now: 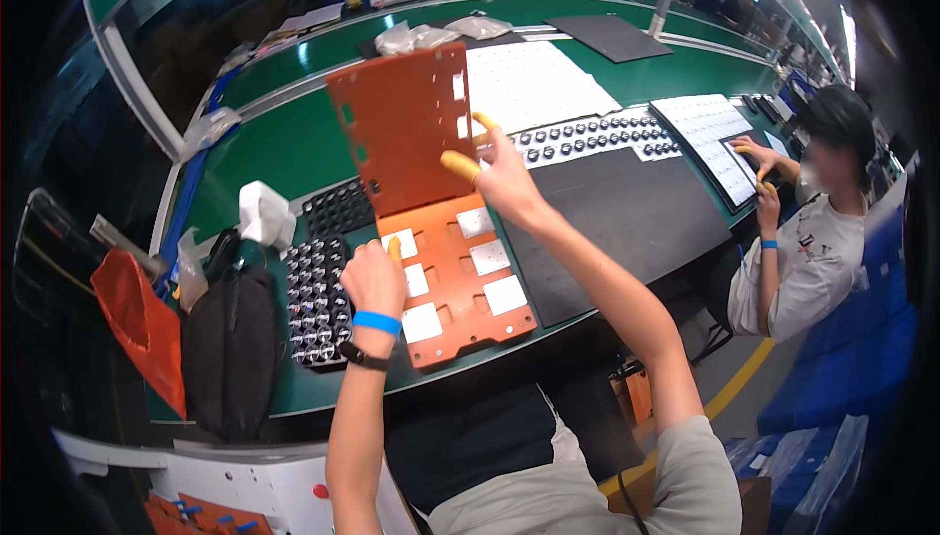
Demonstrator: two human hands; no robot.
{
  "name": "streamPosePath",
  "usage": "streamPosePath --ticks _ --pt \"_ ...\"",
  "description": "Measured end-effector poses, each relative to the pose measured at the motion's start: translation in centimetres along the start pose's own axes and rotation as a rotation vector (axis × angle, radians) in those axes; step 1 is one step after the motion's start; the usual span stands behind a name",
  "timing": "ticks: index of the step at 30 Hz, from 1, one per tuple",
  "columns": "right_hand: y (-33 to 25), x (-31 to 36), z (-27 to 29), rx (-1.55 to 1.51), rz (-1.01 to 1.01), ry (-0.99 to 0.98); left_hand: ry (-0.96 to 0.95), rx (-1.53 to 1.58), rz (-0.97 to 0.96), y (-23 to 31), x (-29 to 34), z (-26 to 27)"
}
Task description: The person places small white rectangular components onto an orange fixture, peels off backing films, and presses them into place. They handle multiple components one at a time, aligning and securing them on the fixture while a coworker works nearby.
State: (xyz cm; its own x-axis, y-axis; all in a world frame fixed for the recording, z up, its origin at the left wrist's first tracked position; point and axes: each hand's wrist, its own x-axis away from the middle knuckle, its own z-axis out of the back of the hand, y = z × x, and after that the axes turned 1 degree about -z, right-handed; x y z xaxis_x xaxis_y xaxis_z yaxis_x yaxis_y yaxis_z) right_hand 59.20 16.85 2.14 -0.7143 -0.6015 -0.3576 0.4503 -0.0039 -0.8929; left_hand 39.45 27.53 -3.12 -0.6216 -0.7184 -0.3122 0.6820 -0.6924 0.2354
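Note:
An orange hinged fixture stands opened at the near edge of the bench, its lid raised nearly upright and its base lying flat. Several white square pieces sit in two columns in the base. With yellow-covered fingertips, my right hand grips the raised lid at its right edge. My left hand is closed at the base's left edge, beside the upper left white piece. One yellow fingertip shows there; its other fingers are curled under, and what they hold is hidden.
Left of the fixture stands a black tray of round parts. A dark mat and rows of round parts lie right. A co-worker handles a white sheeted panel. A black bag hangs left.

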Motion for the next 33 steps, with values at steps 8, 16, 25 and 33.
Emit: streamPosePath --ticks 8,16,25,33 --pt "-0.1 10.9 4.7 0.11 0.589 -0.172 0.072 0.486 -0.1 -1.4 10.0 6.2" --pt "0.1 19.4 4.5 0.352 0.637 -0.27 -0.043 0.715 0.121 -2.3 18.8 6.8" --pt "1.7 19.2 2.7 -0.196 -0.148 -0.136 -0.132 0.5 0.087 -1.3 18.2 6.0" --pt "2.2 17.9 2.1 -0.661 -0.627 -0.051 0.043 0.659 0.092 -1.0 17.1 3.1"
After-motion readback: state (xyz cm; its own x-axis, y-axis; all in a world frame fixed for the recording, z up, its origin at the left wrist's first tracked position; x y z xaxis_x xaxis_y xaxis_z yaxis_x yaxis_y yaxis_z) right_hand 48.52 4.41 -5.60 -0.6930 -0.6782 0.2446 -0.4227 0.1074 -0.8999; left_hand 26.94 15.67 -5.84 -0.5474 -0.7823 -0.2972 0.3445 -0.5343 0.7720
